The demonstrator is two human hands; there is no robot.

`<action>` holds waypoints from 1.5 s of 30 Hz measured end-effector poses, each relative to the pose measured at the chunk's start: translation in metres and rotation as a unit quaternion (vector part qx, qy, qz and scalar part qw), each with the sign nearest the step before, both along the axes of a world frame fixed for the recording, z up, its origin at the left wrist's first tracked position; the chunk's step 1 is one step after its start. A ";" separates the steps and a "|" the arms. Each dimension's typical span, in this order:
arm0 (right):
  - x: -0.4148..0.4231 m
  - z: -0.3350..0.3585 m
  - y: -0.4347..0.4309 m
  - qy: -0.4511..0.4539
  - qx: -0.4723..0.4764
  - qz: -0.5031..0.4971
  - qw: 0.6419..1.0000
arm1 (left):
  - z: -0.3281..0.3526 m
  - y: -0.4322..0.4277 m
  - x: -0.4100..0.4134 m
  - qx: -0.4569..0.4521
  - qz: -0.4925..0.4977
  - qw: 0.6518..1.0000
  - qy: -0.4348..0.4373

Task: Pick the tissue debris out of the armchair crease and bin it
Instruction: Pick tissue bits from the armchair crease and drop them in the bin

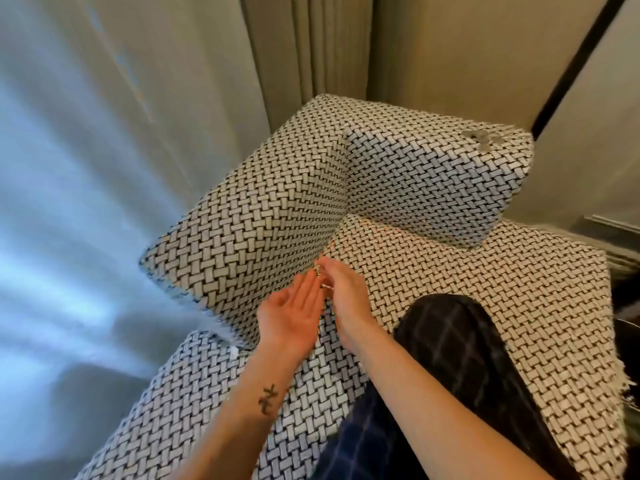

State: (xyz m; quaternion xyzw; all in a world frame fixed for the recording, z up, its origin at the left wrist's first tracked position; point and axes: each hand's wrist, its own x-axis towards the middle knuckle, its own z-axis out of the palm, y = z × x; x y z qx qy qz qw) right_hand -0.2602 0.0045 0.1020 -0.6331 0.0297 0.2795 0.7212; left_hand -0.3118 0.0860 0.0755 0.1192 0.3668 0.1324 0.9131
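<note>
Status: we have the left hand [294, 311] palm-up, fingers straight and together, holding nothing, parked just beside the crease [338, 233] as a catch tray. The right hand [348, 294] is knuckles-up with its fingers bent down into that crease, tips close together; we cannot tell whether they have anything pinched. The crease runs between the side arm and the seat cushion of the black-and-white basketweave fabric armchair [433, 174]. The small pale shreds of tissue debris [317, 269] show only as a fleck or two right at the right fingertips, at the mouth of the crease. They are too small to confirm, and anything deeper is hidden. Risks as we judge them: tissue is weak, so a hard tug likely tears it and leaves bits behind. Poking fingers down could shove it further into the gap. Pale shreds on a pale weave are easy to miss, so we could call it done early, and the rough weave may snag fibres. Light shreds could also slide off the flat left palm on the way out. No bin in frame, so the carry route is unknown from here. The dark checked trouser leg [467, 344] over the seat is where dropped bits would likely land.
</note>
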 end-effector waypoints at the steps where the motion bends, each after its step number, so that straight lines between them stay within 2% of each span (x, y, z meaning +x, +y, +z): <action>1: -0.011 -0.007 0.010 -0.009 -0.022 0.041 0.999 | -0.009 0.012 -0.019 -0.007 0.007 1.000 0.012; 6: -0.065 -0.041 0.052 -0.046 -0.096 0.203 0.973 | -0.048 0.048 -0.103 0.015 0.006 0.999 0.049; 11: -0.099 -0.066 0.071 -0.095 -0.170 0.268 0.944 | -0.072 0.069 -0.137 0.052 0.048 0.994 0.080; 13: -0.108 -0.074 0.074 -0.147 -0.210 0.290 0.922 | -0.079 0.082 -0.143 0.084 0.073 0.989 0.097; 14: -0.112 -0.080 0.075 -0.199 -0.237 0.307 0.900 | -0.082 0.092 -0.146 0.098 0.087 0.987 0.098; 15: -0.113 -0.084 0.076 -0.270 -0.273 0.328 0.863 | -0.086 0.101 -0.148 0.115 0.097 0.985 0.089; 17: -0.113 -0.092 0.083 -0.413 -0.354 0.366 0.755 | -0.092 0.121 -0.146 0.144 0.120 0.980 0.063; 18: -0.112 -0.092 0.087 -0.452 -0.384 0.379 0.710 | -0.093 0.126 -0.145 0.150 0.137 0.978 0.050; 19: -0.112 -0.094 0.091 -0.470 -0.408 0.382 0.683 | -0.096 0.128 -0.144 0.146 0.158 0.976 0.031; 22: -0.115 -0.098 0.108 -0.502 -0.455 0.373 0.634 | -0.103 0.139 -0.142 0.112 0.203 0.972 -0.040; 26: -0.119 -0.107 0.134 -0.550 -0.487 0.369 0.570 | -0.110 0.153 -0.135 0.071 0.216 0.972 -0.068; 31: -0.118 -0.108 0.160 -0.564 -0.563 0.416 0.438 | -0.107 0.163 -0.139 0.034 0.213 0.973 -0.085; 32: -0.120 -0.107 0.164 -0.563 -0.563 0.432 0.424 | -0.107 0.165 -0.138 0.036 0.209 0.973 -0.086; 34: -0.119 -0.103 0.169 -0.543 -0.564 0.461 0.419 | -0.110 0.161 -0.136 0.056 0.213 0.972 -0.078; 39: -0.116 -0.113 0.177 -0.526 -0.573 0.450 0.439 | -0.115 0.160 -0.138 0.072 0.198 0.974 -0.083; 45: -0.114 -0.120 0.164 -0.566 -0.551 0.415 0.452 | -0.112 0.168 -0.140 0.039 0.203 0.976 -0.076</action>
